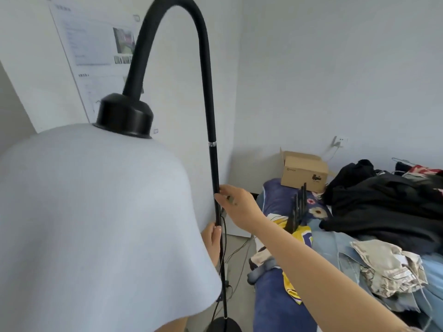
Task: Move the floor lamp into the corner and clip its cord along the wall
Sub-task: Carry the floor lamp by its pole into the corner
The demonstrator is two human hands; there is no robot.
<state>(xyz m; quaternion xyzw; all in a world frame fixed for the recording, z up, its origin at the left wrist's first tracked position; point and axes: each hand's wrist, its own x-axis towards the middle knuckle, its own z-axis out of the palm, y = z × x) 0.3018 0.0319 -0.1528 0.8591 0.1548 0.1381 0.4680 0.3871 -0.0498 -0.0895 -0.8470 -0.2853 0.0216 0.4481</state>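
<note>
- White walls meet in a corner (236, 130) at about 1 o'clock from your hands; a poster (96, 56) hangs on the wall at 11 o'clock, and a socket (340, 141) sits on the other wall at 2 o'clock.
- You have the lamp pole (214, 164) upright in the middle of the view, near the poster wall, its base (224, 325) on the floor at 6 o'clock.
- Your right hand (236, 204) has its fingers curled round the pole; your left hand (213, 240) is just below it, partly hidden by the shade (96, 224), and seems to be wrapped on the pole too.
- Risk: the cord (224, 238) hangs slack beside the pole and other wires trail on the floor (239, 255); dragging the base could snag them or jerk a plug.
- Risk: the big shade blocks your view at 8 o'clock and makes the lamp top-heavy; a tilt could swing it or the gooseneck (172, 27) into the poster wall.
- Room is tight: the bed (275, 303), piled with clothes (383, 204) and a box (303, 171), fills 3 to 5 o'clock, so only a narrow floor strip leads to the corner.
- I judge lifting the base clear safer than sliding it.
</note>
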